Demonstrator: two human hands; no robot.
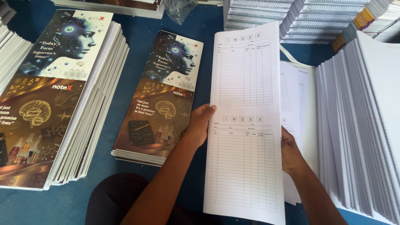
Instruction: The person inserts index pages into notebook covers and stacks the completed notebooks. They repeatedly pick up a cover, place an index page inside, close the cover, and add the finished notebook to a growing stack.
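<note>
both hands apart, left hand (199, 125) and right hand (290, 153) gripping opposite edges of white ruled sheet (246, 125)

- I count two stacks of long glossy printed covers (54, 96), left and centre.
- One long white ruled index sheet (246, 121) held up, centre.
- Two hands: left hand (200, 125), right hand (290, 152).

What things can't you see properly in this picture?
- Right hand: fingers hidden behind the long white sheet, head view.
- Pile of white sheets: mostly covered by that sheet.
- Tall paper stack: cut off by the right edge.
- Big stack of printed covers: cut off by the left edge.
- Left hand: palm hidden; only its back shows.
- Clear plastic wrap: cut off by the top edge.
</note>
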